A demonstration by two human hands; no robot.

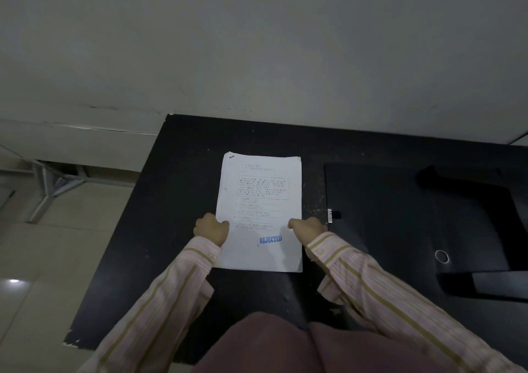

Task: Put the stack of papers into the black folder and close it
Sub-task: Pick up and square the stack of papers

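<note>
A stack of white printed papers (260,195) with a blue "REJECTED" stamp lies flat on the black table (177,190), in the middle. My left hand (212,229) grips the stack's left edge, thumb on top. My right hand (308,228) grips its right edge the same way. The black folder (380,215) lies to the right of the papers. It has a small metal clasp (330,215) on its left edge and a round finger hole (441,256) near its lower right. I cannot tell whether its cover is open or closed.
A grey wall runs behind the table. A dark shape (463,184) overlaps the folder's right side. At the far left, beyond the table's edge, a metal frame (54,187) stands on a tiled floor. My lap is at the table's near edge.
</note>
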